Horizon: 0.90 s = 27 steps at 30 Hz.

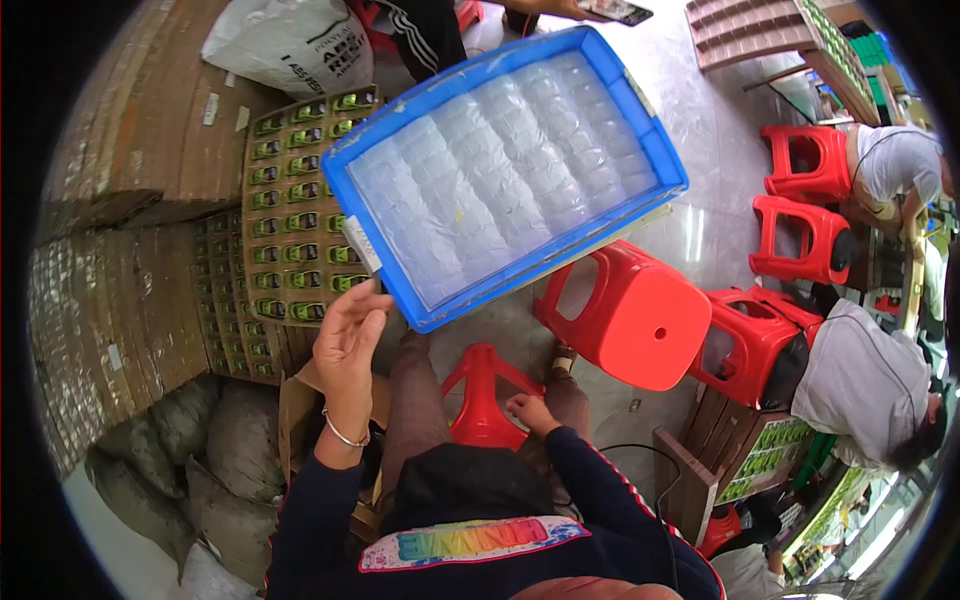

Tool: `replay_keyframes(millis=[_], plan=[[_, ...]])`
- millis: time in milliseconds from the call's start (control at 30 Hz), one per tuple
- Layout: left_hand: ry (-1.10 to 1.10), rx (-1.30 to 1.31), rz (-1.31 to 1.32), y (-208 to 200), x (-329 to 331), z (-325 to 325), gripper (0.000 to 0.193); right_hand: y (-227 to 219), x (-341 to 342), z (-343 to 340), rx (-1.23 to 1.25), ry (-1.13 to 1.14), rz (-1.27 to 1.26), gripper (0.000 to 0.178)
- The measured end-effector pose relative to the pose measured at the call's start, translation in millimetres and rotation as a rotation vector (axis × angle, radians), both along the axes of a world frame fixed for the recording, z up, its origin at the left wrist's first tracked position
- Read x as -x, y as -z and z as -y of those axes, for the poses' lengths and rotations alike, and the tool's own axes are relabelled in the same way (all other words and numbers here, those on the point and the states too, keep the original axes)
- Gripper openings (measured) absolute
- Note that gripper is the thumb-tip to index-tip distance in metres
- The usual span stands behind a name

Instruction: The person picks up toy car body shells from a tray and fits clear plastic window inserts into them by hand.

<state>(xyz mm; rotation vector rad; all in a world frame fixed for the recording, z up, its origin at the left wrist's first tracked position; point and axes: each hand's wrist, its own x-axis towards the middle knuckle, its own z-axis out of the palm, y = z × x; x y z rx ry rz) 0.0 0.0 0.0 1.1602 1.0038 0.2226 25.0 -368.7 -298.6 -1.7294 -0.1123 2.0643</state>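
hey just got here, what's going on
A person has their left hand at the near left corner of a blue crate; whether the fingers touch it is hard to tell. The crate contains clear, bumpy plastic. The right hand is by the right leg, loosely curled, with nothing visible in it. A red stool stands just right of the crate's near side, and co-workers are off to the right.

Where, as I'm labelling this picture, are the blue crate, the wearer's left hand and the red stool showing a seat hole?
Blue crate [653,150], head view: its right-hand wall.
Left hand [346,345], head view: middle of the hand.
Red stool [640,312], head view: its seat.
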Motion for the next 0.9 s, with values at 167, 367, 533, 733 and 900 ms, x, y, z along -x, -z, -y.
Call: replay_keyframes(millis=[167,367,533,733,900], plan=[[-0.2,-0.147,-0.224,134,27,-5,0.075,33,56,-26,-0.073,-0.351,0.334,0.056],[-0.092,0.147,-0.099,179,19,2,0.071,43,90,-18,-0.029,-0.446,0.52,0.072],[-0.245,0.225,0.145,206,1,8,0.071,81,80,-2,0.259,-0.268,0.408,0.079],[-0.283,0.316,0.161,237,-1,4,0.057,108,63,7,0.177,-0.2,0.214,0.08],[-0.302,0.277,0.117,258,25,1,0.044,101,38,-32,0.0,-0.245,0.179,0.073]])
